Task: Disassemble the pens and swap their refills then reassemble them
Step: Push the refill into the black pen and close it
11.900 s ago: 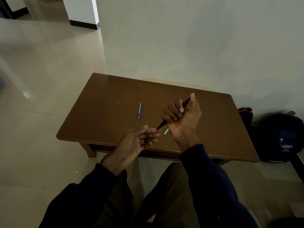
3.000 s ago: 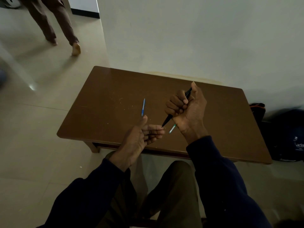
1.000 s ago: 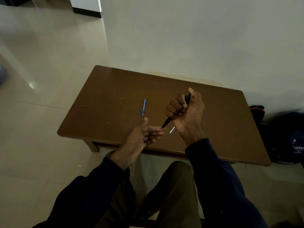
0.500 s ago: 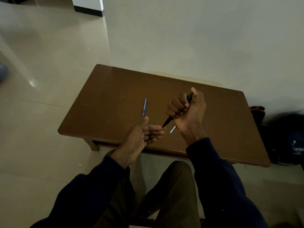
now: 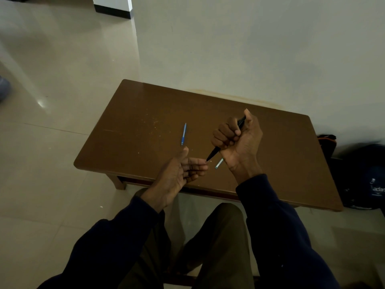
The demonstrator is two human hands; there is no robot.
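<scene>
I see the brown desk (image 5: pixel 145 113) w/ both hands over its near edge. R hand (image 5: pixel 239 140) fisted round black pen (image 5: pixel 213 153), tip at fingertips of L hand (image 5: pixel 179 172), spread palm-up. Blue pen (image 5: pixel 183 134) lies mid-desk; pale thin piece (image 5: pixel 219 163) beside R wrist.

Right hand (image 5: pixel 237 140) fisted, thumb up, left hand (image 5: pixel 179 174) flat, fingers straight

Dim, underexposed indoor scene; a small glare spot shines on the floor (image 5: pixel 41 104) at left; wide-angle bending shows toward the edges.
</scene>
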